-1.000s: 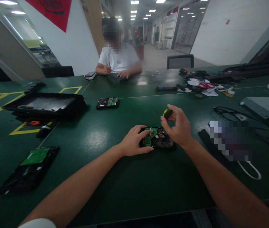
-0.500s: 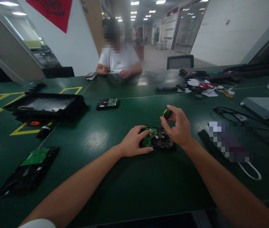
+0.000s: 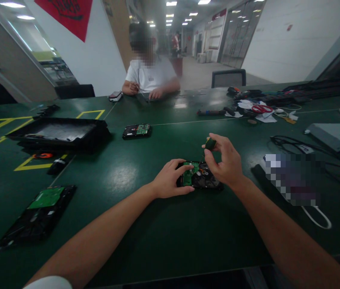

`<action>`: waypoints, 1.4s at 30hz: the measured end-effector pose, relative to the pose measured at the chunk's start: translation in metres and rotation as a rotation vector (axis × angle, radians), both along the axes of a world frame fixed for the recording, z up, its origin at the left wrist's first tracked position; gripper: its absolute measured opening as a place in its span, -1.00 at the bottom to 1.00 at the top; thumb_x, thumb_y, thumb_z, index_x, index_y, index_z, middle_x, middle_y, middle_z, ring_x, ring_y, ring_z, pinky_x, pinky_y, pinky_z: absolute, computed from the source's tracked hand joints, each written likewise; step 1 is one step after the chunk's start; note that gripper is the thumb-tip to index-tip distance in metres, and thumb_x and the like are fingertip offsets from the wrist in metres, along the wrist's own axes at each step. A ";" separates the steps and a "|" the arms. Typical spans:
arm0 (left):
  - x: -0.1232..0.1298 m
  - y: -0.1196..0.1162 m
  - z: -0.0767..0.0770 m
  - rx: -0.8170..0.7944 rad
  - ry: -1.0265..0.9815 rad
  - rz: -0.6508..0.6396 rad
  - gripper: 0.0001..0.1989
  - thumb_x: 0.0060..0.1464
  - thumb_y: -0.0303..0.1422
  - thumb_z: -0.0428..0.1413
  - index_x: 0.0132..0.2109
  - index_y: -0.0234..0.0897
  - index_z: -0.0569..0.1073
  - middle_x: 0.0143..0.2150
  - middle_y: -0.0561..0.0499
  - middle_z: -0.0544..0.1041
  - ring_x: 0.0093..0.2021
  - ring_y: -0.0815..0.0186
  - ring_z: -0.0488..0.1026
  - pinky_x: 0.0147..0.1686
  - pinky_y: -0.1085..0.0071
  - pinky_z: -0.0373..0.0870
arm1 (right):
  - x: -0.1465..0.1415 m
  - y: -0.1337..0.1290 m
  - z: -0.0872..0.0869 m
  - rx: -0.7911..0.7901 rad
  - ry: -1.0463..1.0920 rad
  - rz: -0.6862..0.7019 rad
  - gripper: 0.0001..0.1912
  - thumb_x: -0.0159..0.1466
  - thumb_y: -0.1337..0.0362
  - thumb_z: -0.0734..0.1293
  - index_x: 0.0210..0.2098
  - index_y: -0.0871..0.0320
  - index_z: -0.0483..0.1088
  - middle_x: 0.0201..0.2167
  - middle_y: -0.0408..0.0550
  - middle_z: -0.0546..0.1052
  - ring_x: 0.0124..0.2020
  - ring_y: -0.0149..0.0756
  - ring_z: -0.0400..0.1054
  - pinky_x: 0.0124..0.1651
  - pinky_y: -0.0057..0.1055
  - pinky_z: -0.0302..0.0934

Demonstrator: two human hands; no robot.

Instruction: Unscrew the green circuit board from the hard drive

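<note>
A hard drive (image 3: 208, 180) lies flat on the green table in front of me, its green circuit board (image 3: 190, 175) facing up at the left end. My left hand (image 3: 170, 179) grips that end, thumb along the near edge and fingers over the board. Pinched in my right hand (image 3: 224, 161) is a screwdriver (image 3: 210, 144) with a dark green and yellow handle, held nearly upright. Its thin shaft points down at the board's right side; the tip is too small to make out.
Another hard drive (image 3: 136, 131) lies further back, and a larger one (image 3: 27, 224) at the left. Black trays (image 3: 58, 134) stand beyond it. At the right are a blurred-out item (image 3: 290, 180), black cables (image 3: 317, 150) and a grey box (image 3: 335, 136). A person (image 3: 151, 80) sits opposite.
The screwdriver's handle has turned a little in my right fingers, its yellow stripe showing differently. My left hand stays in place on the hard drive. The whole view has shifted very slightly.
</note>
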State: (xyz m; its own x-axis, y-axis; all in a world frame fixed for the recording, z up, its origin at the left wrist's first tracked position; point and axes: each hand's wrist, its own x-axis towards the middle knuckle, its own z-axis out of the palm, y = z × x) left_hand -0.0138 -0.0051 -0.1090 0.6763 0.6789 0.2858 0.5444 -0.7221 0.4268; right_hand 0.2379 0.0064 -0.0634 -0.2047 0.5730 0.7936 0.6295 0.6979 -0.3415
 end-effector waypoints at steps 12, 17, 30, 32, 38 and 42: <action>0.000 0.001 -0.001 0.005 -0.008 -0.005 -0.17 0.15 0.16 0.25 0.42 -0.10 0.32 0.37 -0.26 0.29 0.36 -0.13 0.27 0.31 -0.11 0.29 | 0.001 0.000 0.000 0.049 0.009 -0.029 -0.46 0.38 0.27 0.38 0.31 -0.04 0.25 0.07 0.05 0.49 -0.15 -0.18 0.51 -0.09 -0.11 0.58; -0.001 0.001 -0.001 -0.003 -0.009 -0.008 -0.30 0.27 0.10 0.15 0.42 -0.11 0.34 0.35 -0.25 0.32 0.35 -0.09 0.28 0.30 -0.09 0.30 | 0.002 0.001 -0.003 -0.003 0.027 0.010 -0.45 0.42 0.30 0.29 0.37 -0.04 0.19 0.21 0.11 0.47 0.02 -0.09 0.54 0.01 -0.05 0.58; -0.001 0.003 -0.004 0.014 -0.042 -0.006 -0.48 0.37 -0.14 0.09 0.40 -0.08 0.36 0.32 -0.21 0.35 0.32 -0.04 0.32 0.28 -0.07 0.33 | 0.000 -0.001 -0.001 0.042 0.051 -0.028 -0.49 0.40 0.29 0.35 0.31 -0.03 0.26 0.09 0.06 0.48 -0.14 -0.19 0.53 -0.11 -0.15 0.60; 0.000 0.003 -0.004 0.018 -0.041 -0.003 -0.49 0.37 -0.15 0.09 0.39 -0.10 0.37 0.32 -0.22 0.35 0.32 -0.03 0.32 0.28 -0.06 0.33 | 0.001 -0.001 -0.002 0.033 0.059 -0.008 -0.48 0.41 0.31 0.31 0.33 -0.04 0.25 0.16 0.08 0.47 -0.07 -0.16 0.54 -0.07 -0.13 0.59; 0.000 0.003 -0.003 0.014 -0.037 0.004 -0.49 0.37 -0.14 0.09 0.39 -0.09 0.37 0.33 -0.21 0.35 0.32 -0.04 0.32 0.28 -0.08 0.33 | 0.001 0.001 -0.004 0.028 0.057 -0.020 -0.48 0.43 0.31 0.27 0.36 -0.04 0.23 0.17 0.08 0.51 0.01 -0.11 0.54 0.08 -0.01 0.55; 0.000 0.003 -0.003 0.009 -0.036 0.003 -0.49 0.37 -0.14 0.09 0.39 -0.08 0.37 0.33 -0.21 0.35 0.32 -0.05 0.32 0.28 -0.09 0.33 | 0.000 0.000 0.000 0.077 0.049 -0.054 -0.51 0.40 0.31 0.33 0.30 -0.04 0.29 0.06 0.06 0.52 -0.08 -0.13 0.53 -0.06 -0.08 0.58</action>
State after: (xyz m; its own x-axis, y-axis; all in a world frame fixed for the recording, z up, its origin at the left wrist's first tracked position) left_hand -0.0140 -0.0019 -0.1120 0.6633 0.6784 0.3161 0.5315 -0.7243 0.4393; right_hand 0.2375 0.0061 -0.0635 -0.1355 0.5189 0.8440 0.6505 0.6891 -0.3192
